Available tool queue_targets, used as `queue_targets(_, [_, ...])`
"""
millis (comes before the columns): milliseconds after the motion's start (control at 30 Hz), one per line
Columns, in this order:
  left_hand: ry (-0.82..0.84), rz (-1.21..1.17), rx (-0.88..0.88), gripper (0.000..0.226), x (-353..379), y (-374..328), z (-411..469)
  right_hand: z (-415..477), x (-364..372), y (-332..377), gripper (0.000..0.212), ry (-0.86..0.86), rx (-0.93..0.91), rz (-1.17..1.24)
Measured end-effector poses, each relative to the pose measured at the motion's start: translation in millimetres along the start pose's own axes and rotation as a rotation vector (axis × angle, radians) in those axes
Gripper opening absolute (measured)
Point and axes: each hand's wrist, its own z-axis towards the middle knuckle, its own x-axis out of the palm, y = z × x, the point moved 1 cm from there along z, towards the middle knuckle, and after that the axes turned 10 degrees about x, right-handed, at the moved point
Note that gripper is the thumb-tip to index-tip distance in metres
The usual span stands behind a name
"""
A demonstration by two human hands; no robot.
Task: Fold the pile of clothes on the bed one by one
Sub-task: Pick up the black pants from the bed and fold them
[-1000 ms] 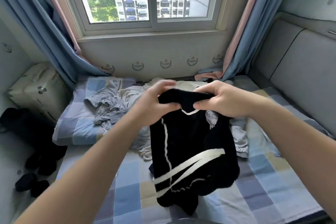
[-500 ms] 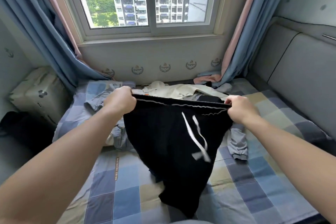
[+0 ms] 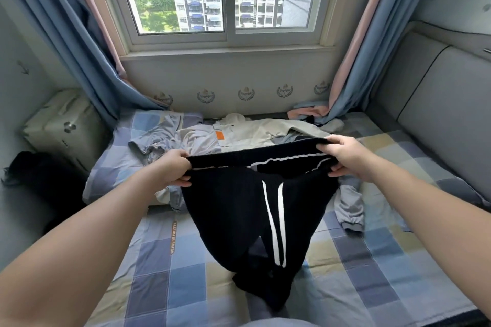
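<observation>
At the far left, beside the bed, stands a cream padded case (image 3: 63, 125); what it holds cannot be seen. A dark heap (image 3: 34, 175) lies on the floor in front of it. On the checked bed (image 3: 172, 287), a pillow (image 3: 111, 167) in the same blue check carries a crumpled grey shirt (image 3: 156, 138).

The left hand (image 3: 174, 167) reaches forward on a straight arm, its fingers curled round the left end of the black garment (image 3: 233, 210). The waistband is stretched taut between the two hands, which are well apart. The garment has two white stripes and hangs down, its lower end resting on the bed. Behind it, near the window wall, lies the pile of clothes (image 3: 247, 133), with a pale top uppermost.

The right hand (image 3: 348, 158) grips the other end of the waistband, thumb underneath. Below it, a grey-blue garment (image 3: 349, 207) lies on the bed, and a padded headboard (image 3: 438, 119) lines the right side.
</observation>
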Motion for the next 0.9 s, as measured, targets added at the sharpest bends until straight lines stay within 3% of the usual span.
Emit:
queue_targets(100, [0.103, -0.011, 0.075, 0.028, -6.4, 14.3, 0.9, -7.3, -4.5, 0.5, 0.017, -0.093, -0.082, -0.231])
queue_targets(200, [0.124, 0.36, 0.266, 0.035, -8.6, 11.9, 3.0, -8.3, -7.9, 1.9, 0.016, -0.223, -0.188, -0.515])
queue_targets(267, [0.093, 0.566, 0.329, 0.035, -8.3, 4.4, -2.3, -8.4, -7.4, 2.1, 0.013, -0.244, -0.179, -0.544])
queue_targets(300, [0.101, 0.555, 0.314, 0.035, -6.5, 2.8, -3.8, -8.3, -6.1, 1.1, 0.01, -0.232, -0.159, -0.498])
queue_targets(433, [0.091, 0.079, 0.143, 0.04, 5.8, 2.6, -1.0, -8.2, 3.3, -5.7, 0.009, -0.109, 0.02, -0.056])
queue_targets(533, [0.116, -0.169, 0.142, 0.022, 4.0, 4.7, -3.2, -5.4, 2.9, -10.3, 0.007, -0.052, 0.102, 0.221])
queue_targets(633, [0.131, -0.029, 0.303, 0.036, -4.1, 8.6, -6.6, -2.7, -8.6, -13.6, 0.023, 0.056, 0.069, 0.389])
queue_targets(767, [-0.123, 0.419, 0.638, 0.035, -0.3, 12.2, -4.6, -9.8, -17.3, -10.2, 0.047, 0.163, -0.074, 0.451])
queue_targets(900, [-0.381, 0.459, 0.659, 0.023, -1.2, -2.3, -2.6, -7.3, -20.8, -2.1, 0.034, -0.13, -0.239, 0.108])
